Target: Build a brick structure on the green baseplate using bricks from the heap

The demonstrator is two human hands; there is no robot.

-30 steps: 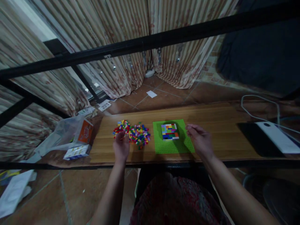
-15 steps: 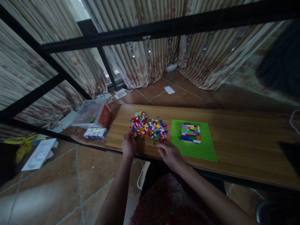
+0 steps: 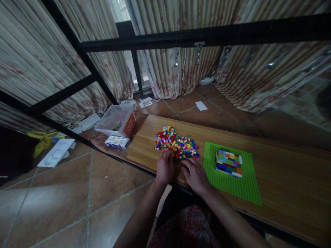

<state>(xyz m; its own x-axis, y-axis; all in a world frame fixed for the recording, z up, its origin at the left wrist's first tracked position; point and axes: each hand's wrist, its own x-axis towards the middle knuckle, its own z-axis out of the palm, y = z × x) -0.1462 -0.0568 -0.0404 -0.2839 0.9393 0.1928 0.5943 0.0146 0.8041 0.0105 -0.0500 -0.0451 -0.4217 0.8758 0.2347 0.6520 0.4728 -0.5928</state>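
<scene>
A loose heap of small coloured toy bricks (image 3: 178, 143) lies on the wooden table (image 3: 168, 120). My left hand (image 3: 165, 167) is at the near edge of the heap, its fingers bent down and touching the bricks. Close beside it, my right hand (image 3: 196, 175) reaches the heap's near right edge with curled fingers. Whatever either hand pinches is too small and dark to make out. To the right, a green baseplate (image 3: 232, 191) carries a low block built of multicoloured bricks (image 3: 229, 163).
At the table's left end stand a clear plastic box (image 3: 111, 120) with an orange label and a small white-and-blue carton (image 3: 117, 142). A black metal bar (image 3: 160, 42) crosses above the far side. Curtains (image 3: 168, 75) hang behind, and white packaging (image 3: 55, 153) lies at left.
The view has swung left, so everything sits further right in it. My left hand has moved right along the heap, closer to my right hand. The built block stays on the baseplate.
</scene>
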